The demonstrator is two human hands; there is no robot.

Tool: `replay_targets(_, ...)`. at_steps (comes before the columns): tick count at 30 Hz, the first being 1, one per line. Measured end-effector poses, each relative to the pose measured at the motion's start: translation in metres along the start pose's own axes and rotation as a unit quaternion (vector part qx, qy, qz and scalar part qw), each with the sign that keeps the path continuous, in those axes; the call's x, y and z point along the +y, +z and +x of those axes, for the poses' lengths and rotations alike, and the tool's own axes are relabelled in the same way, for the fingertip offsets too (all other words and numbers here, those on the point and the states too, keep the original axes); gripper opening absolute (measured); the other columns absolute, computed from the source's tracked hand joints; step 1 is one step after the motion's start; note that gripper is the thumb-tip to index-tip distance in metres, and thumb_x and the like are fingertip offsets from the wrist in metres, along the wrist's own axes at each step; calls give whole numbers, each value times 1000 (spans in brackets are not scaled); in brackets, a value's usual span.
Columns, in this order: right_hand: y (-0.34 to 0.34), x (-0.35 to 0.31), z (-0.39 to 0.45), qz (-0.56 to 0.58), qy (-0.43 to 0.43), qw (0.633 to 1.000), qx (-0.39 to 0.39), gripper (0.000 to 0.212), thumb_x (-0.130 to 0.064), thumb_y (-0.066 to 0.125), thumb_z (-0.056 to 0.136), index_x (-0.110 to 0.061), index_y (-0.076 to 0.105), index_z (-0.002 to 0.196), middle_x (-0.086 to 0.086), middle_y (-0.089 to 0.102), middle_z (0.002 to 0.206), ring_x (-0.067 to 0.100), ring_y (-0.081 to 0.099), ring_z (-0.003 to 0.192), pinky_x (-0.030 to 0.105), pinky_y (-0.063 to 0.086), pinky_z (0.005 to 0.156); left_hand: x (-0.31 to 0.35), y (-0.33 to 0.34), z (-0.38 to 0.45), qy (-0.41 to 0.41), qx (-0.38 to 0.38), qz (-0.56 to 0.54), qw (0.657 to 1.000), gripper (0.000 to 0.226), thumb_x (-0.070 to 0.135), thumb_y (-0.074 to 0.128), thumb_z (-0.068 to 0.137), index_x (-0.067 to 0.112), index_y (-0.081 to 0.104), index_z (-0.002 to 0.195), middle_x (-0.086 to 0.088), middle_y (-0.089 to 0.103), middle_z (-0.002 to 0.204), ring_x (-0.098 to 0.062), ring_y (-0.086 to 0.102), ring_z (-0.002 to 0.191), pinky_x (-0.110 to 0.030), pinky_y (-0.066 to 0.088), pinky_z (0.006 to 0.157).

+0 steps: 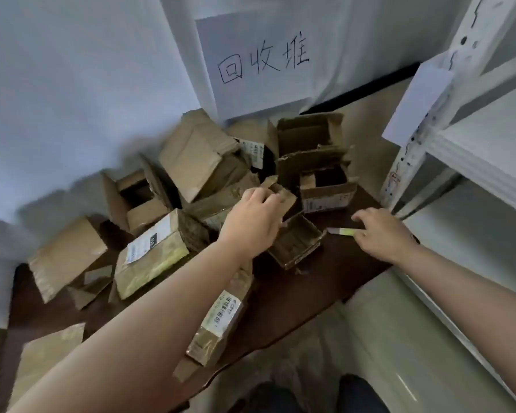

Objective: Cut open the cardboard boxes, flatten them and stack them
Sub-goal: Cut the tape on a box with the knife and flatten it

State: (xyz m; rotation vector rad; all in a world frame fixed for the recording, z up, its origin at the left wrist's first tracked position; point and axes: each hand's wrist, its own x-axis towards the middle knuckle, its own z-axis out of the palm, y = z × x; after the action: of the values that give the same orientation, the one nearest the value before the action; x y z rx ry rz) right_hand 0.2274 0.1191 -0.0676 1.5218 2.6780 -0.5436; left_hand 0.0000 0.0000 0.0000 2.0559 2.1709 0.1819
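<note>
Reaching over the dark surface (280, 293), the left hand (253, 222) pinches a flap of a small open box (295, 244), its inside bare. Right hand (382, 234), fingers loose, touches a green-handled cutter (341, 231). Behind, open boxes (310, 150) pile up, interiors shadowed and blurred.

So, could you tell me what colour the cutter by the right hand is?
The cutter is pale yellow-green, seen in the head view.

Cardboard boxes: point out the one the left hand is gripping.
The small open box mid-table; the left hand grips its raised flap. The other boxes lie untouched, and the right hand reaches a green-handled cutter.
</note>
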Motion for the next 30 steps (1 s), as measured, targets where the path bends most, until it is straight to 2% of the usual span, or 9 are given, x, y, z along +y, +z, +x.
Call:
replay_targets(4, 29, 5, 10, -9, 46, 997, -55, 35, -26, 56, 92, -13, 56, 126, 8, 57, 121, 26, 49, 115, 40, 48, 89, 1, 31, 15, 35, 2, 10, 999, 42, 26, 52, 95, 18, 51, 137, -7, 50, 133, -30, 35, 133, -42, 40, 105)
replay_targets(7, 51, 16, 22, -17, 46, 997, -68, 40, -20, 56, 93, -9, 50, 131, 11, 50, 134, 28, 42, 123, 41, 44, 98, 2, 51, 22, 33, -2, -2, 999, 40, 25, 54, 94, 18, 54, 134, -7, 50, 133, -30, 35, 134, -43, 37, 108)
replay_targets(10, 62, 20, 32, -34, 23, 997, -69, 50, -14, 55, 94, -7, 40, 140, 13, 40, 144, 31, 34, 132, 41, 38, 105, -1, 65, 21, 12, 40, -21, 999, 35, 19, 57, 92, 15, 60, 126, -7, 54, 128, -30, 38, 132, -41, 37, 108)
replay_targets(13, 70, 22, 38, -71, 17, 995, -69, 50, -11, 55, 92, -8, 39, 139, 13, 45, 135, 31, 39, 126, 36, 42, 96, 0, 76, 13, -15, 86, -45, 995, 30, 14, 58, 90, 13, 63, 119, -8, 57, 123, -32, 40, 130, -39, 34, 108)
replay_targets(16, 79, 23, 33, -114, 24, 990, -77, 42, -2, 53, 89, -6, 44, 130, 14, 49, 125, 31, 45, 115, 34, 46, 83, 3, 81, 7, -26, 103, -51, 993, 28, 10, 58, 90, 11, 65, 117, -9, 58, 121, -32, 43, 129, -40, 36, 107)
replay_targets(19, 83, 22, 30, -138, 15, 987, -86, 32, 1, 51, 88, -5, 49, 119, 13, 53, 120, 30, 46, 114, 33, 47, 77, 7, 81, 2, -40, 117, -59, 991, 26, 8, 57, 90, 10, 66, 114, -8, 59, 119, -30, 43, 128, -39, 37, 106)
replay_targets(23, 78, 20, 38, -144, 9, 989, -30, 45, -13, 64, 79, -6, 47, 120, 14, 48, 122, 30, 44, 111, 33, 44, 86, 11, 82, -7, -42, 137, -64, 988, 24, 5, 57, 89, 9, 67, 111, -7, 60, 115, -30, 46, 125, -37, 39, 105)
replay_targets(25, 80, 21, 43, -146, 0, 989, -38, 52, -15, 65, 80, -6, 43, 126, 15, 44, 127, 31, 42, 114, 34, 41, 91, 13, 85, -13, -45, 133, -58, 988, 24, 5, 56, 89, 8, 67, 110, -8, 61, 114, -31, 48, 124, -37, 39, 104)
replay_targets(30, 89, 19, 39, -134, 16, 988, -71, 34, -6, 54, 89, -6, 45, 121, 15, 50, 123, 31, 49, 112, 35, 45, 85, 18, 87, -30, -64, 115, -52, 990, 25, 4, 58, 87, 9, 67, 109, -9, 61, 113, -30, 48, 123, -36, 38, 104)
